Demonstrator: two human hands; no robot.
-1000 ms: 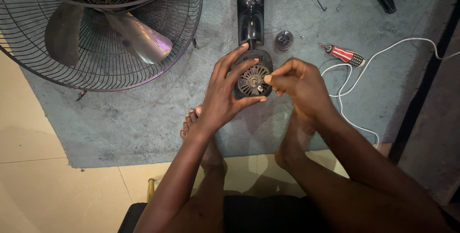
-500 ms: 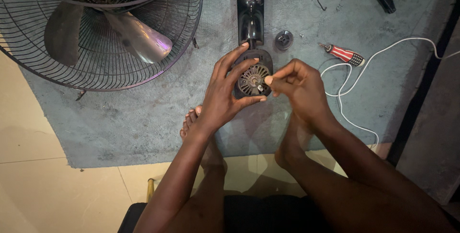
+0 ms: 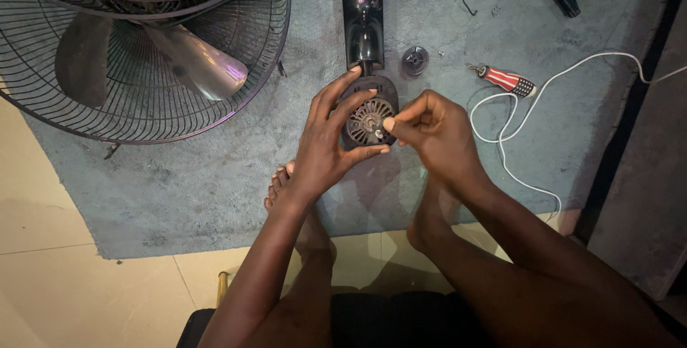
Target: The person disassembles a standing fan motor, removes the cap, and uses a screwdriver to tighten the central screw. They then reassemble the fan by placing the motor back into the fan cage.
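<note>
A round dark fan motor housing with a vented face lies on the grey-blue rug, at the end of a black stand pole. My left hand cups the housing from the left, fingers spread over its rim. My right hand pinches a small part at the motor's centre shaft between thumb and fingers; the part itself is too small to tell.
A wire fan cage with metal blades lies at the upper left. A small round cap, a red-handled screwdriver and a white cable lie on the rug to the right. My bare feet rest below the motor.
None beyond a slight shift of my right fingers at the motor's centre.
</note>
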